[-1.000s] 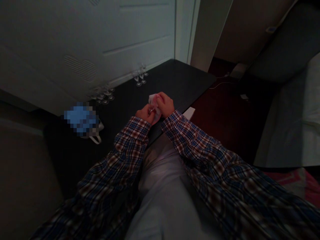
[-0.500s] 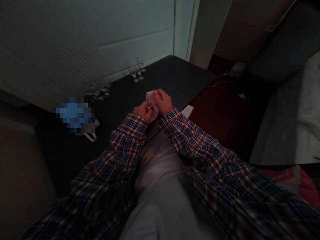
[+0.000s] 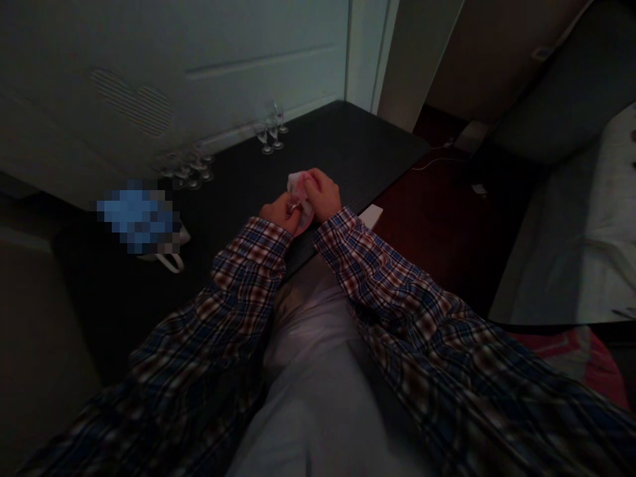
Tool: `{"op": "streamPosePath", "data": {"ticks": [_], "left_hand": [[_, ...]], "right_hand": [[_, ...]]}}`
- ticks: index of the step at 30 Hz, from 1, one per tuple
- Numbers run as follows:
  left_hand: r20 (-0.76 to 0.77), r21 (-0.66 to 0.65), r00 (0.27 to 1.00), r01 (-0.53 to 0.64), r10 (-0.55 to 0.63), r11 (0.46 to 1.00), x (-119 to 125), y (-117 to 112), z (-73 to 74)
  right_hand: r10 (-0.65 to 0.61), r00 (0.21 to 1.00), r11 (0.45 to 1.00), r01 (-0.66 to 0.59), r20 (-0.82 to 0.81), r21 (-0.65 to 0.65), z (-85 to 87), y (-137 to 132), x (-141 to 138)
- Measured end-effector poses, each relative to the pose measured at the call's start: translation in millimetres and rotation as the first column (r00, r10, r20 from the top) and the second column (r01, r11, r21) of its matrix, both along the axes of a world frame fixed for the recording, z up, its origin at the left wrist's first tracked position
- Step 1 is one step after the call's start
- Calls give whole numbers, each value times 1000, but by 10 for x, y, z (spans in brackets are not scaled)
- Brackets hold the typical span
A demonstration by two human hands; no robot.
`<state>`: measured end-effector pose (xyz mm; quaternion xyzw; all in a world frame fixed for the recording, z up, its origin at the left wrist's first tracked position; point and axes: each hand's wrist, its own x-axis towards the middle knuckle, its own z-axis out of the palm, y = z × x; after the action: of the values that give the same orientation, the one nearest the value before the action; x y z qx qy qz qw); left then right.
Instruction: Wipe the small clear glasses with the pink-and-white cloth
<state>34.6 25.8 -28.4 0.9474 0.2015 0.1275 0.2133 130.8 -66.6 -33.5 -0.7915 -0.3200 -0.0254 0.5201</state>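
Observation:
My left hand [image 3: 279,212] is closed around a small clear glass [image 3: 295,206], of which only a shiny bit shows between the fingers. A pink and white cloth [image 3: 298,180] is wrapped against the glass. My right hand [image 3: 324,193] grips this cloth, its fingers bunched over the upper part. Both hands are close together above the front edge of the black table [image 3: 348,142]. How much of the glass lies inside the cloth is hidden.
Small stemmed glasses [image 3: 268,136] stand along the wall, with several more glasses [image 3: 191,169] further left. Near them sits a blurred blue item [image 3: 136,215] beside a white cup-like handle [image 3: 171,260]. A white box [image 3: 371,216] shows below the table's edge. A bed [image 3: 556,265] is at right.
The view has shifted slightly, so the table things sit a little higher and further left. Both hands keep their hold on the glass and cloth with barely any movement.

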Motion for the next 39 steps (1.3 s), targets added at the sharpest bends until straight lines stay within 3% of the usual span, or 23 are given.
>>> {"op": "streamPosePath", "data": {"ticks": [22, 30, 39], "left_hand": [[34, 37, 999, 12, -13, 999, 8, 14, -53], [58, -108, 998, -6, 13, 994, 31, 36, -81], [42, -41, 999, -12, 14, 999, 22, 3, -38]], "right_hand": [[21, 998, 998, -24, -51, -52, 10, 21, 46], [7, 999, 996, -10, -36, -94, 18, 33, 56], [13, 999, 993, -18, -38, -116, 54, 16, 37]]}}
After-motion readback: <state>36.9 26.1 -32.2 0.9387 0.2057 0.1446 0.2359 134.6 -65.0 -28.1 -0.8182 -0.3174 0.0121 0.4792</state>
